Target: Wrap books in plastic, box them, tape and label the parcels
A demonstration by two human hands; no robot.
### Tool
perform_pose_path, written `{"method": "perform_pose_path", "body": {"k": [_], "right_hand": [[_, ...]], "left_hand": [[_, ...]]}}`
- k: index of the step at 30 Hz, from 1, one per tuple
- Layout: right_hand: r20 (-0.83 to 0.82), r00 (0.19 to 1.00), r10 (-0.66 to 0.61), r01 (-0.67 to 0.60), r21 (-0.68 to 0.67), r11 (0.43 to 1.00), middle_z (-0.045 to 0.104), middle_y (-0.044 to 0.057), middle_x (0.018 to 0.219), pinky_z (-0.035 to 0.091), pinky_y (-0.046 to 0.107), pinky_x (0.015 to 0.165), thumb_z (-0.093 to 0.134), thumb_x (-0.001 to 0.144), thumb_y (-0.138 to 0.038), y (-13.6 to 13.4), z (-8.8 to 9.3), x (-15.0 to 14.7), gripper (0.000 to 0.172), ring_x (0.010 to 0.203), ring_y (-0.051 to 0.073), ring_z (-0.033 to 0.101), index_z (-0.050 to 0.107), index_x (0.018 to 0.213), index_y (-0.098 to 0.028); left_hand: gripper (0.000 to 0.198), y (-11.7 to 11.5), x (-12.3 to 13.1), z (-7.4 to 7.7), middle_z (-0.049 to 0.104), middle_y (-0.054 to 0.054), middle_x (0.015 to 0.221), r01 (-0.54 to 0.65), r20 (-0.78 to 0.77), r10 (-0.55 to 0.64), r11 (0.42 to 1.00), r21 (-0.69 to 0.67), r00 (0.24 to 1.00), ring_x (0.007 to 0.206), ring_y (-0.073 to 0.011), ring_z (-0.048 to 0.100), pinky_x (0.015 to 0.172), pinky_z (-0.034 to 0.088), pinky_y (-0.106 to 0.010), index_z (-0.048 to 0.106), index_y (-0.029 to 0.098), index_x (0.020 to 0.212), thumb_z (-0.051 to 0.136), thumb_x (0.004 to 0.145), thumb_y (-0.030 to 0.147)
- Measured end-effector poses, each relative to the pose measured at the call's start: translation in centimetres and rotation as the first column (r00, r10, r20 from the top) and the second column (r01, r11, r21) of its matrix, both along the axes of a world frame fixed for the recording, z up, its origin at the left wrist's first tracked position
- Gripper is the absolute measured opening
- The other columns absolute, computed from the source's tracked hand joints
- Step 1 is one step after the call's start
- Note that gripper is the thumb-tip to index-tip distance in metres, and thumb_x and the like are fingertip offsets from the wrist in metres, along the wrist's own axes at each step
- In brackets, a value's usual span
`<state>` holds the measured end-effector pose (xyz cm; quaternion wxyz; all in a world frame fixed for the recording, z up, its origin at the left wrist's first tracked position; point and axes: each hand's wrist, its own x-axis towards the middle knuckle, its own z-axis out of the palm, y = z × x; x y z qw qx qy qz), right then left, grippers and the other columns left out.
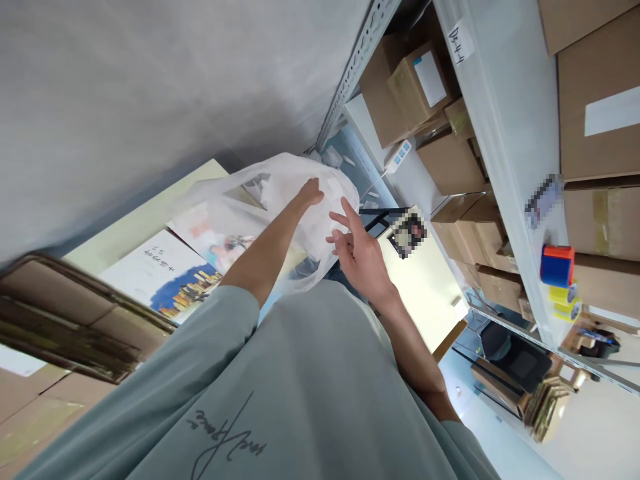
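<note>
Shelving aisle: left hand (311, 192) grips plastic bag (280, 193); right hand (357, 250) beside, fingers spread.

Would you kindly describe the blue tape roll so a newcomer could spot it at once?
Find the pale metal shelving stacked with cardboard boxes. On its shelf edge stands the blue tape roll. Its orange top sets it apart from the yellow rolls beside it.

A thin, translucent white plastic bag (295, 200) crinkles glossily beside matt brown cardboard boxes (450, 160) at upper right, a perforated grey metal shelf post (357, 60), glossy printed paper booklets (165, 273) at left, and shiny tape rolls (557, 265) at right.
</note>
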<state>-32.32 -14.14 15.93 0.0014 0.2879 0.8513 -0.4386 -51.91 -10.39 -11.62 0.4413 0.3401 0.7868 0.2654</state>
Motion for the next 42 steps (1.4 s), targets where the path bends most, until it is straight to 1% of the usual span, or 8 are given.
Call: {"method": "perform_pose_path", "body": {"k": [3, 13, 17, 20, 25, 32, 39, 42], "right_hand": [[0.011, 1.0, -0.013, 0.013, -0.019, 1.0, 0.066, 0.011, 0.17, 0.076, 0.051, 0.101, 0.041, 0.124, -0.053, 0.3, -0.6, 0.3, 0.067, 0.12, 0.028, 0.085, 0.022, 0.187, -0.042], [0.117, 0.987, 0.106, -0.121, 0.134, 0.984, 0.061, 0.017, 0.173, 0.055, 0.06, 0.132, 0.069, 0.114, -0.035, 0.5, -3.2, -0.4, 0.065, 0.161, 0.035, 0.06, 0.051, 0.176, -0.029], [0.185, 0.974, 0.134, -0.178, 0.249, 0.952, 0.054, 0.019, 0.178, 0.047, 0.061, 0.138, 0.076, 0.107, -0.024, -0.5, -3.4, -1.7, 0.076, 0.169, 0.036, 0.049, 0.047, 0.177, -0.025], [0.238, 0.966, 0.096, -0.168, 0.304, 0.938, 0.066, 0.019, 0.166, 0.056, 0.056, 0.13, 0.066, 0.108, -0.015, -1.1, -3.3, -2.2, 0.066, 0.156, 0.036, 0.063, 0.054, 0.171, -0.023], [0.251, 0.964, 0.089, -0.172, 0.331, 0.928, 0.084, 0.01, 0.137, 0.067, 0.041, 0.106, 0.054, 0.105, -0.007, -0.6, -0.9, -1.4, 0.057, 0.123, 0.03, 0.081, 0.07, 0.155, -0.029], [-0.034, 0.995, 0.093, -0.075, 0.354, 0.932, 0.081, 0.003, 0.146, 0.066, 0.049, 0.114, 0.057, 0.104, -0.015, 1.4, 4.5, 0.6, 0.049, 0.137, 0.031, 0.076, 0.078, 0.145, -0.032], [-0.298, 0.954, -0.032, 0.129, 0.315, 0.94, 0.084, -0.001, 0.135, 0.068, 0.063, 0.112, 0.058, 0.109, -0.034, 3.9, 10.4, 1.6, 0.033, 0.131, 0.034, 0.078, 0.082, 0.129, -0.044], [-0.293, 0.948, -0.126, 0.232, 0.362, 0.903, 0.086, 0.003, 0.13, 0.07, 0.061, 0.104, 0.06, 0.112, -0.048, 5.3, 11.7, 2.7, 0.026, 0.123, 0.036, 0.081, 0.082, 0.123, -0.043]], "left_hand": [[0.076, -1.5, 0.5, 1.0, 0.061, -0.025, 0.171, -0.044, 0.04, 0.048, 0.995, -0.089, 0.998, 0.162, -0.0401, 0.057, 0.135, 0.044, -0.054, 0.053, 0.007, 0.171, 0.059, 0.096, 0.019], [0.064, -14.1, 4.2, 10.3, 0.085, -0.012, 0.132, -0.253, 0.33, 0.137, 0.906, 0.339, 0.934, 0.126, -0.0298, 0.079, 0.124, 0.059, -0.054, 0.065, 0.015, 0.165, 0.052, 0.105, 0.034], [0.06, -17.5, 5.7, 15.2, 0.075, -0.012, 0.157, -0.267, 0.329, 0.127, 0.863, 0.428, 0.936, 0.134, -0.0309, 0.077, 0.124, 0.06, -0.056, 0.066, 0.025, 0.166, 0.054, 0.109, 0.043], [0.06, -19.0, 6.6, 18.4, 0.069, -0.01, 0.166, -0.225, 0.235, 0.125, 0.853, 0.471, 0.964, 0.148, -0.0315, 0.07, 0.129, 0.057, -0.054, 0.062, 0.029, 0.17, 0.051, 0.112, 0.042], [0.061, -20.2, 6.9, 21.9, 0.072, -0.009, 0.16, -0.173, 0.014, 0.192, 0.851, 0.496, 0.981, 0.142, -0.0305, 0.072, 0.119, 0.065, -0.05, 0.055, 0.036, 0.173, 0.056, 0.113, 0.042], [0.04, -20.5, 3.2, 22.9, 0.071, -0.007, 0.119, -0.251, -0.225, 0.461, 0.76, 0.599, 0.859, 0.101, -0.024, 0.075, 0.095, 0.07, -0.044, 0.077, 0.037, 0.143, 0.078, 0.103, 0.037], [0.016, -17.7, 0.2, 26.3, 0.069, -0.007, 0.139, -0.163, -0.269, 0.552, 0.611, 0.775, 0.789, 0.145, -0.031, 0.065, 0.112, 0.064, -0.054, 0.076, 0.034, 0.112, 0.076, 0.107, 0.05], [0.026, -15.4, 0.6, 29.0, 0.077, -0.002, 0.132, -0.126, -0.232, 0.549, 0.536, 0.835, 0.803, 0.134, -0.0253, 0.073, 0.114, 0.062, -0.052, 0.072, 0.032, 0.11, 0.069, 0.112, 0.058]]}}
